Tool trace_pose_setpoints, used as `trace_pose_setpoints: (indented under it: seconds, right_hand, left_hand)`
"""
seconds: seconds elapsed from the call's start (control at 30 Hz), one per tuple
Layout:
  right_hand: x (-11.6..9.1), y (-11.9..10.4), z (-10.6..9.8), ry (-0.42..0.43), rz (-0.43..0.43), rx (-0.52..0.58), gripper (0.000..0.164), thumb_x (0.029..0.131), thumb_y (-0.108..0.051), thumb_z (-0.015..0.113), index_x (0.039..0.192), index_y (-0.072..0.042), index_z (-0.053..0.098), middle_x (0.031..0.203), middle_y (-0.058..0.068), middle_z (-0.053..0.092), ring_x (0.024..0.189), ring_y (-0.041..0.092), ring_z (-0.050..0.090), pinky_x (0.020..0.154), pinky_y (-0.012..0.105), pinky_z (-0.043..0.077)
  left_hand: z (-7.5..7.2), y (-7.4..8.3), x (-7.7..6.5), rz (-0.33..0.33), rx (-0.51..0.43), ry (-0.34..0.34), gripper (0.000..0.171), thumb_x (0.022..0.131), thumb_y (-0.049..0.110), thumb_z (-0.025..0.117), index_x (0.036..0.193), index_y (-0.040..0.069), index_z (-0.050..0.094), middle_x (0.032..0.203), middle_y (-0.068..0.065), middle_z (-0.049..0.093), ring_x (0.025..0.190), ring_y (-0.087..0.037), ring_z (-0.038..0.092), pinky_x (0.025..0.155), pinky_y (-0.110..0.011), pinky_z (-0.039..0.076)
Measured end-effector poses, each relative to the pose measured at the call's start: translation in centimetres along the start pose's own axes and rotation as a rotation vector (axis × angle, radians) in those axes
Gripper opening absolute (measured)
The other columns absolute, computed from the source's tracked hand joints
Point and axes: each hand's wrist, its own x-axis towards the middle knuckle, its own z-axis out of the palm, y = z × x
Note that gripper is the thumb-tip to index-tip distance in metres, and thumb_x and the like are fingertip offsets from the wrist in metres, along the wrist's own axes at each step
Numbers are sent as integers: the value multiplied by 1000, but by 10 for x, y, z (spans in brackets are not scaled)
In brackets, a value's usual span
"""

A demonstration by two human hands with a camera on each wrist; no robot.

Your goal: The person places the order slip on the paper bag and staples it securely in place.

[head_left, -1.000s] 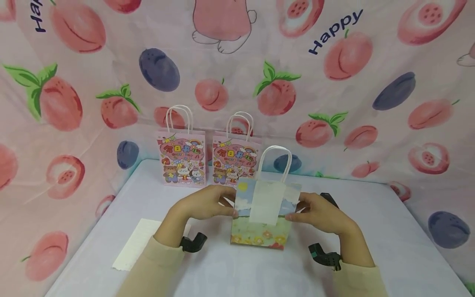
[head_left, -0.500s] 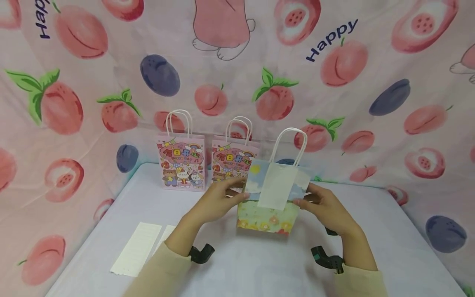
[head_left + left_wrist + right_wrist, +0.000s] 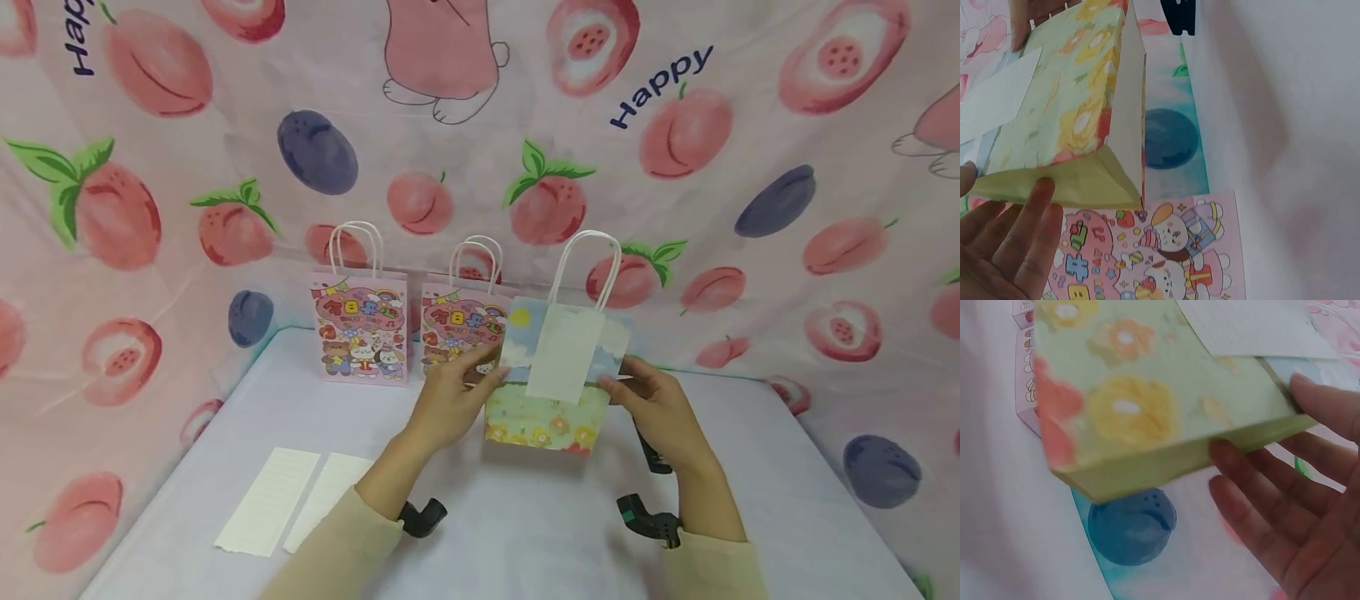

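Observation:
Between both hands is a small paper gift bag (image 3: 513, 410), printed with blue sky, green grass and yellow flowers, with white twisted handles (image 3: 592, 237). A white paper strip (image 3: 564, 354) lies over its upper front. My left hand (image 3: 453, 400) grips the bag's left side, thumb in front and fingers along the side. On the right side my right hand (image 3: 663, 408) holds it the same way. The bag is lifted off the table and tilted; its pale underside (image 3: 1129, 112) shows in the left wrist view.
Two pink cartoon gift bags, a left one (image 3: 363, 333) and a right one (image 3: 457, 329), stand at the back; the held bag partly covers the right one. Two white paper strips, one (image 3: 268, 502) beside another (image 3: 326, 492), lie on the white table (image 3: 517, 542). A fruit-print cloth (image 3: 450, 150) hangs behind.
The flowered gift bag has risen from the table and moved slightly right and away, carried by both hands. The second paper strip on the table has come into fuller view beside the left sleeve.

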Motion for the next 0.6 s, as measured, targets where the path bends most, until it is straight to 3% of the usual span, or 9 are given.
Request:
trace_pose_setpoints:
  seconds: [0.4,0.6]
  right_hand:
    - [5,9,0,263,89,16,48,104,-33,64,144,-7,59,133,15,66,97,-5,65,85,8,51]
    - [8,19,2,358,137,47,44,104,-29,64,145,-11,60,139,14,65,97,-7,63,82,7,51]
  left_hand:
    - [45,10,23,-17,-73,100,46,105,34,62,149,25,56,150,-5,59,107,-25,76,77,-28,63]
    - [65,12,31,1,-24,160,45,104,28,64,147,15,58,128,-15,62,100,-27,75,74,-25,60]
